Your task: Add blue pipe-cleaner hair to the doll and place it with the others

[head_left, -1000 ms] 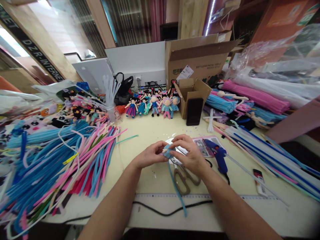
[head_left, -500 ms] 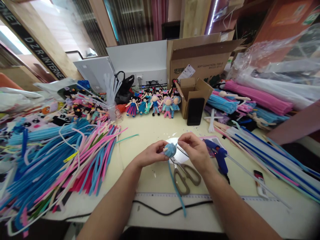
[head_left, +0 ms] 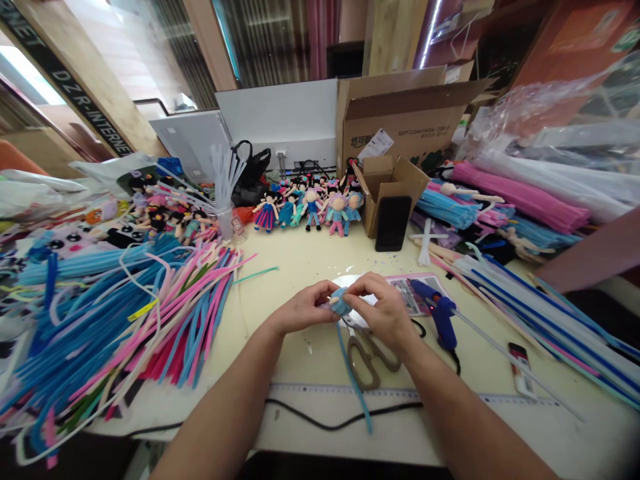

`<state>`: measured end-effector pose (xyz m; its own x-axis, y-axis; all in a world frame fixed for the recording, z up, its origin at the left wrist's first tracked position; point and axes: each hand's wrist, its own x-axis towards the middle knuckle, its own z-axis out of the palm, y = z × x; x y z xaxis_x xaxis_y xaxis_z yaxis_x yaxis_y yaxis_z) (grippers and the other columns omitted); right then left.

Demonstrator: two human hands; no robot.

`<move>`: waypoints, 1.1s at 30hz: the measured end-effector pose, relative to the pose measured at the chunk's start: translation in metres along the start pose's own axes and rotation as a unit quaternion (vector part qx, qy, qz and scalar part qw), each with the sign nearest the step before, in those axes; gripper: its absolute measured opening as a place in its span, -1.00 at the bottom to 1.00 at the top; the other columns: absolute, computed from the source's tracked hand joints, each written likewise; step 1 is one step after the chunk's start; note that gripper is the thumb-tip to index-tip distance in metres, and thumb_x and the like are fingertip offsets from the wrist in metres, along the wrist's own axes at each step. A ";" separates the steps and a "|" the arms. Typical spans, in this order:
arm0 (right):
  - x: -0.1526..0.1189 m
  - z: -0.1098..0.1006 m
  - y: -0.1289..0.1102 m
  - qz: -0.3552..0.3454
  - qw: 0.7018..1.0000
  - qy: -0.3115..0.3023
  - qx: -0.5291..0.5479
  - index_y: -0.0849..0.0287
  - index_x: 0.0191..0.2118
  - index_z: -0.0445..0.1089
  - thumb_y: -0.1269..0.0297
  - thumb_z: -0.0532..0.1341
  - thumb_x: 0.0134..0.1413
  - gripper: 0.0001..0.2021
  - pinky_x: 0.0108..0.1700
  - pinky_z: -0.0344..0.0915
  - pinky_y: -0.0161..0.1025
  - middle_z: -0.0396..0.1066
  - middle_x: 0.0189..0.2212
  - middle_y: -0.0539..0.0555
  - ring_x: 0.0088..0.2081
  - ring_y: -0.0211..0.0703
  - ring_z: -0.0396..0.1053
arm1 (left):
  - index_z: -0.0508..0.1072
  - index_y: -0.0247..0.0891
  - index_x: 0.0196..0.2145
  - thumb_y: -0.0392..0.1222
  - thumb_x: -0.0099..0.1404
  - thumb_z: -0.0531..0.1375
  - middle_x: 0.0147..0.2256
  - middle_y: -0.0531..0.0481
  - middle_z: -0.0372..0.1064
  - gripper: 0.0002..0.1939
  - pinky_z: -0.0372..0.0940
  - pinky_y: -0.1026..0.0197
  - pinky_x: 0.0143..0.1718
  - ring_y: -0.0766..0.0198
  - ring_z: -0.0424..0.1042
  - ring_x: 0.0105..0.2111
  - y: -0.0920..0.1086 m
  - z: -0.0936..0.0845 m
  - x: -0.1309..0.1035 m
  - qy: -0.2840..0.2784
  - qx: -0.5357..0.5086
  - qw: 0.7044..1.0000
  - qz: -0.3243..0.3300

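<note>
Between the fingertips of my left hand (head_left: 306, 309) sits a small light-blue pipe-cleaner piece (head_left: 341, 304), wound into a rounded bundle with a pale tip at its left. My right hand (head_left: 384, 308) pinches the right side of this bundle, and its fingers hide part of it. Beneath the hands lies a shiny white disc (head_left: 345, 280), largely covered. Scissors with grey-brown handles (head_left: 364, 365) lie just below, blades partly hidden. A loose light-blue pipe cleaner (head_left: 356, 383) runs beside the handles toward the front edge.
Right of my hands lies a blue glue gun (head_left: 442, 317) with a long glue stick. A ruler (head_left: 400, 395) and a black cable (head_left: 340, 424) cross the front. Pipe cleaners (head_left: 125, 300) heap at left. Finished dolls (head_left: 313, 207), a phone (head_left: 393, 223) and cartons (head_left: 400, 127) stand behind.
My right hand has moved left, closing its fingertips onto the light-blue bundle. The dark thin strand seen by its fingers before is now mostly hidden. My left hand stays about where it was.
</note>
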<state>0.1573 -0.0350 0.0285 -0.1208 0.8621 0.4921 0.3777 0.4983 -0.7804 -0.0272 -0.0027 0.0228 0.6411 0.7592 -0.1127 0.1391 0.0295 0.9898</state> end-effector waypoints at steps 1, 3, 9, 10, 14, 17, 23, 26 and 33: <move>0.000 0.000 0.000 0.003 1.000 -0.004 -0.004 0.13 -0.48 0.37 0.37 0.24 0.03 -0.90 -0.24 0.17 -0.17 0.33 -0.49 0.00 -0.35 -0.15 0.27 | 0.35 -0.30 -0.17 -0.13 0.03 0.34 -0.34 0.05 0.29 -0.58 0.17 0.25 -0.29 0.34 0.27 -0.35 0.000 0.000 0.000 0.003 0.008 1.000 -0.001; 0.000 0.000 0.000 0.024 0.999 -0.006 0.022 0.13 -0.48 0.34 0.37 0.22 0.04 -0.89 -0.27 0.16 -0.20 0.31 -0.49 -0.01 -0.36 -0.17 0.25 | 0.35 -0.30 -0.17 -0.13 0.02 0.34 -0.33 0.04 0.30 -0.57 0.18 0.24 -0.29 0.34 0.27 -0.34 0.001 0.001 0.000 0.006 0.009 1.000 0.000; 0.005 -0.010 0.005 0.091 0.973 0.096 0.190 0.11 -0.43 0.20 0.22 0.06 0.22 -0.81 -0.37 0.14 -0.27 0.18 -0.52 -0.06 -0.45 -0.24 0.17 | 0.34 -0.33 -0.19 -0.14 0.00 0.36 -0.35 0.04 0.29 -0.56 0.16 0.26 -0.31 0.36 0.26 -0.36 0.002 0.002 0.000 0.010 -0.042 0.999 0.002; 0.005 -0.012 0.005 0.087 0.970 0.117 0.193 0.11 -0.44 0.18 0.20 0.04 0.23 -0.78 -0.35 0.14 -0.26 0.17 -0.52 -0.05 -0.44 -0.24 0.16 | 0.34 -0.34 -0.20 -0.14 0.00 0.37 -0.36 0.04 0.29 -0.55 0.16 0.26 -0.31 0.36 0.26 -0.37 0.002 0.002 0.000 0.011 -0.049 0.999 0.002; 0.005 -0.016 0.001 0.080 0.975 0.114 0.171 0.10 -0.51 0.10 0.13 -0.02 0.28 -0.67 -0.39 0.10 -0.26 0.09 -0.57 -0.06 -0.48 -0.24 0.11 | 0.35 -0.33 -0.21 -0.15 -0.02 0.38 -0.35 0.03 0.29 -0.56 0.16 0.27 -0.31 0.35 0.27 -0.34 0.002 0.000 0.000 0.016 -0.065 0.998 0.015; 0.004 -0.017 -0.003 0.089 0.985 0.088 0.116 0.11 -0.59 0.08 0.06 -0.02 0.26 -0.59 -0.49 0.02 -0.26 0.04 -0.64 -0.07 -0.55 -0.26 0.03 | 0.35 -0.33 -0.21 -0.13 -0.01 0.37 -0.33 0.00 0.32 -0.57 0.17 0.26 -0.29 0.32 0.30 -0.32 0.002 -0.002 0.000 0.015 -0.069 0.997 0.021; 0.003 -0.012 -0.001 0.088 0.988 0.050 0.121 0.14 -0.50 0.27 0.20 0.18 0.11 -0.78 -0.47 0.15 -0.29 0.24 -0.60 -0.06 -0.52 -0.26 0.18 | 0.34 -0.32 -0.20 -0.10 0.02 0.35 -0.30 -0.04 0.35 -0.56 0.21 0.22 -0.26 0.27 0.33 -0.29 0.001 -0.003 -0.001 0.004 -0.062 0.998 0.020; 0.002 -0.008 -0.003 0.024 0.995 0.028 0.089 0.12 -0.34 0.41 0.35 0.17 0.11 -0.93 -0.28 0.26 -0.22 0.40 -0.42 0.03 -0.35 -0.18 0.33 | 0.34 -0.31 -0.19 -0.11 0.03 0.35 -0.30 -0.03 0.35 -0.57 0.21 0.23 -0.25 0.28 0.33 -0.28 -0.001 -0.003 -0.001 0.000 -0.063 0.998 0.024; 0.000 -0.005 -0.005 -0.082 0.996 -0.013 -0.013 0.05 -0.19 0.46 0.39 0.10 0.19 -0.80 -0.15 0.28 -0.11 0.38 -0.32 0.09 -0.21 -0.09 0.32 | 0.34 -0.29 -0.20 -0.11 0.00 0.36 -0.35 0.03 0.29 -0.56 0.19 0.30 -0.32 0.35 0.29 -0.34 0.000 -0.003 -0.001 0.008 -0.074 0.997 0.018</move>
<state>0.1601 -0.0377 0.0342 -0.2057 0.7715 0.6021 0.3754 0.6304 -0.6794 -0.0303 -0.0017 0.0227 0.6311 0.7718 -0.0770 0.0029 0.0969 0.9953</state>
